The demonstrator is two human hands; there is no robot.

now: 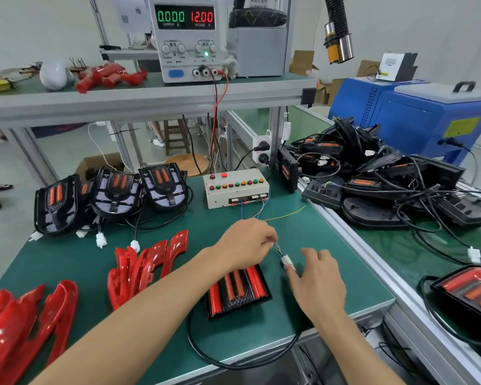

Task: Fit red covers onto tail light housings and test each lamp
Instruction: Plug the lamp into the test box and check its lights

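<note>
A tail light with its red cover fitted lies on the green mat in front of me, its black cable looping off the table's front edge. My left hand pinches the thin coloured wires coming from the test box. My right hand pinches the white connector at the end of those wires. Three uncovered black housings stand in a row at the back left. Loose red covers lie at the centre left and the near left.
A power supply on the upper shelf reads 0.000 A and 12.00 V. A tangled heap of black housings and cables fills the right bench. One covered lamp lies at the near right. A blue machine stands behind.
</note>
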